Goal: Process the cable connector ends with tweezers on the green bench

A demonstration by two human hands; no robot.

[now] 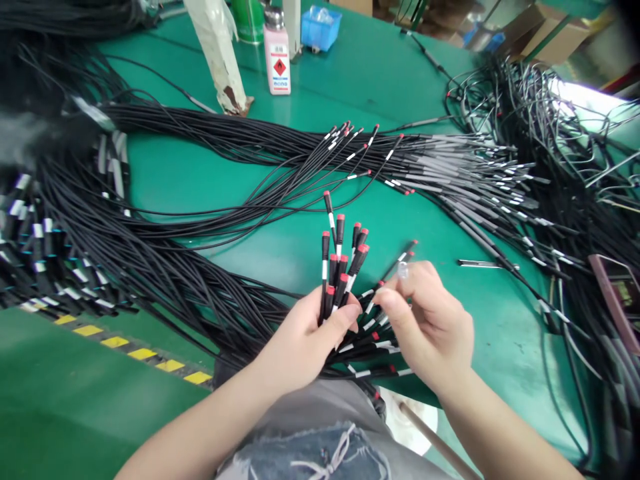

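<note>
My left hand (320,327) is closed around a bunch of black cables whose red-tipped connector ends (343,260) stand upright above the fingers, several with white labels. To its right, my right hand (430,320) has thumb and forefinger pinched together, close to more red-tipped cable ends. A small clear piece (403,270) shows at the right forefinger; what the pinch holds is too small to tell. Below and between the hands, loose labelled cable ends (373,347) lie at the table edge, partly hidden by the hands.
A thick black cable bundle (240,133) crosses the green table (170,173), with grey-sleeved ends (450,160) at right. Behind it stand a pink bottle (278,60), a blue bin (320,30) and a wrapped post (217,53). Tweezers (485,265) and a phone (617,300) lie at right.
</note>
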